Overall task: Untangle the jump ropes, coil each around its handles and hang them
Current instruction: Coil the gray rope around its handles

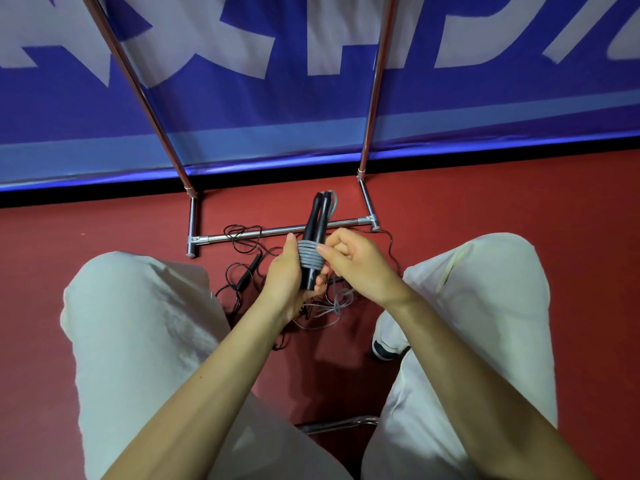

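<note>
My left hand (285,271) grips the lower end of two black handles (317,220) held side by side and pointing away from me. Several turns of grey rope (310,256) are wound round their middle. My right hand (353,259) sits at the right side of the coil with fingers curled, pinching the grey rope. The loose grey tail (332,308) drops to the floor below my hands. A black jump rope (242,237) lies tangled on the red floor, one of its black handles (247,271) showing left of my left hand.
A chrome rack stands in front of me, its base bar (277,232) on the floor and two uprights (375,81) rising against a blue and white banner (311,46). My knees in pale trousers flank the ropes. A shoe (386,344) rests at the right.
</note>
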`<state>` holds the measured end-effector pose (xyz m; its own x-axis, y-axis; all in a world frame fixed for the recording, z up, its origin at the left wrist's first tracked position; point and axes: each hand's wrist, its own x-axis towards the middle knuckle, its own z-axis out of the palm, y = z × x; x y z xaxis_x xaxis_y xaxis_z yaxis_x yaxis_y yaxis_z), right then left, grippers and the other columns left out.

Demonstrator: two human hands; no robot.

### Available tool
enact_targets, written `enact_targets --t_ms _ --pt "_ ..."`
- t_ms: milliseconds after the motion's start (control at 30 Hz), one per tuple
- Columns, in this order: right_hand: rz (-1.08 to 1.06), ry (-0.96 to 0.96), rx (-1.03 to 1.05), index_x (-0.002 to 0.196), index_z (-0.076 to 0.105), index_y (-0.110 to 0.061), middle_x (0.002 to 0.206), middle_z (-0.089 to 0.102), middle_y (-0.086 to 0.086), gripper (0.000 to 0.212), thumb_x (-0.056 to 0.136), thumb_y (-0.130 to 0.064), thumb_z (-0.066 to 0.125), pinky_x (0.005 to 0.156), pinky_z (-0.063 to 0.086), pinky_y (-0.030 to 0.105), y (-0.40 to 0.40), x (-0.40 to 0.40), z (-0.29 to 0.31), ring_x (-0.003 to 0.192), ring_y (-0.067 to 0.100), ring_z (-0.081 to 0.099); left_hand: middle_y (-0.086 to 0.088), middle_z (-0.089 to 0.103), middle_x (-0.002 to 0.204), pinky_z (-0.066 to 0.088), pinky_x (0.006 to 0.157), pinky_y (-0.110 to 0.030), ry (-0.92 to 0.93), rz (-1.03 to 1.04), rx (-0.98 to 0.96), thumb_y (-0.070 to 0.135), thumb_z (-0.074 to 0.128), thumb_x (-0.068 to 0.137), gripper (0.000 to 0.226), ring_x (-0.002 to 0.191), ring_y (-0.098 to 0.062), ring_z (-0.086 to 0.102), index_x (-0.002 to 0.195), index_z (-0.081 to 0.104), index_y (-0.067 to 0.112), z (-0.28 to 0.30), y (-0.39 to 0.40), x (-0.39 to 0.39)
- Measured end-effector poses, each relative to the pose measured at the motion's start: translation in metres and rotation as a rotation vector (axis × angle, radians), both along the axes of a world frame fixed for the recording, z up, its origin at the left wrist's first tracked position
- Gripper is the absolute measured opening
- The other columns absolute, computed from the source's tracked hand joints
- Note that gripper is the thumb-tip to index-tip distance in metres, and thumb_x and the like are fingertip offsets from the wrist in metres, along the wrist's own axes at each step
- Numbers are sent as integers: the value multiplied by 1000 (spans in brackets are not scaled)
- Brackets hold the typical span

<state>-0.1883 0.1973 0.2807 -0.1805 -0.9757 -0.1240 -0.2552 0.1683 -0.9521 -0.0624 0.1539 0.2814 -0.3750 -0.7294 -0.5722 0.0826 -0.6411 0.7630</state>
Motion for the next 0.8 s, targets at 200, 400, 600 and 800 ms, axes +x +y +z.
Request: enact_targets --t_ms 200,400,600,800 --pt "16 1 45 74 56 -14 56 52 -6 25 93 -30 59 61 38 30 -2 -7 1 56 10 46 -5 51 58 39 40 -19 105 3 120 58 45 97 50 41 -10 42 88 61 11 2 -4 5" --pt "-5 -25 50 69 59 -19 66 52 2 27 94 -29 60 62 41 28 -6 -16 4 58 9 46 -2 49 57 31 35 -16 179 84 97 49 46 99 41 38 -6 38 90 54 10 2 -13 3" --pt "-25 -219 -22 81 58 -17 53 44 -15 18 98 -14 55 44 26 12 -3 -16 13 45 0 33 1 46 50 31 30 -13 404 -146 261 51 52 86 41 31 -3 36 83 55 10 13 -12 7" --pt "129 -337 -19 111 58 -14 57 58 -16 15 101 -12 46 49 28 13 5 -7 20 49 -2 45 -5 51 50 38 28 -17 723 -495 555 41 83 73 45 30 -6 41 81 60 3 6 -15 24"
